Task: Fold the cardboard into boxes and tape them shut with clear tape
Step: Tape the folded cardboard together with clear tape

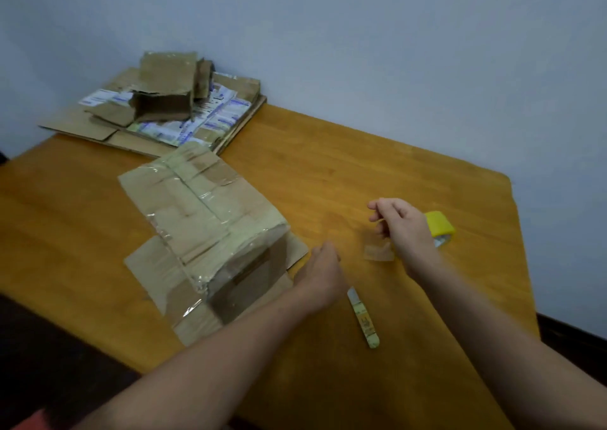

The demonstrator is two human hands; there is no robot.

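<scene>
The right hand (405, 226) pinched a loose clear-tape strip (379, 252) near the tabletop's (328, 167) right edge. The left hand (323, 270), grip unclear, hovered beside the cardboard box (203, 232) mid-table. The dangling strip might fold onto itself.

Bare forearms reach in from 6 o'clock. Left hand (323, 265), blurred, fingers curled; right hand (405, 227), at its 2 o'clock, pinches a tape strip (378, 253).

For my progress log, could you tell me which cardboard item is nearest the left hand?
The tape-covered box in the middle, right beside the left hand; the cardboard stack lies at the far corner.
</scene>
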